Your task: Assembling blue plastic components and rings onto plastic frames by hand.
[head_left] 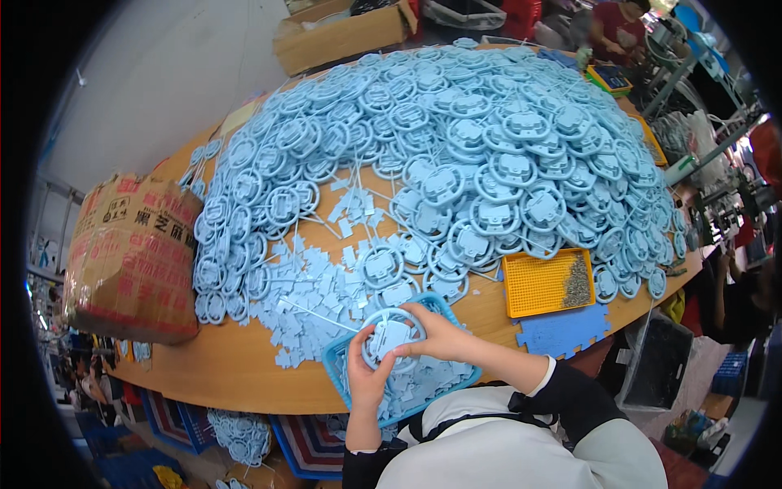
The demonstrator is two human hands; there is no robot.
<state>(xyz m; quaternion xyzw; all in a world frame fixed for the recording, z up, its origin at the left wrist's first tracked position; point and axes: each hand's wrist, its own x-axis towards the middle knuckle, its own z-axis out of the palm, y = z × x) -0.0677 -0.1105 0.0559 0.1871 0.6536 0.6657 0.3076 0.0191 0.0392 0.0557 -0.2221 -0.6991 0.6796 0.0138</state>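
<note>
Between my two hands is a light-blue round plastic part, a ring with a flat centre plate (393, 336) and a thin stem reaching out to the left. My left hand (368, 376) grips its lower left rim. On the right side, the fingers of my right hand (436, 334) are closed on the rim, with the thumb on the centre plate. Directly below is a blue plastic basket (331, 363) holding many small flat light-blue pieces (432, 379). More loose flat pieces (305, 297) lie scattered on the table left of the basket.
A big heap of similar ring parts (489, 122) covers the table's far side. Right of the basket sit a yellow tray (533, 287) with small metal bits and a blue foam mat (562, 328). A large carton (134, 261) stands at left. Another person (619, 33) is at far right.
</note>
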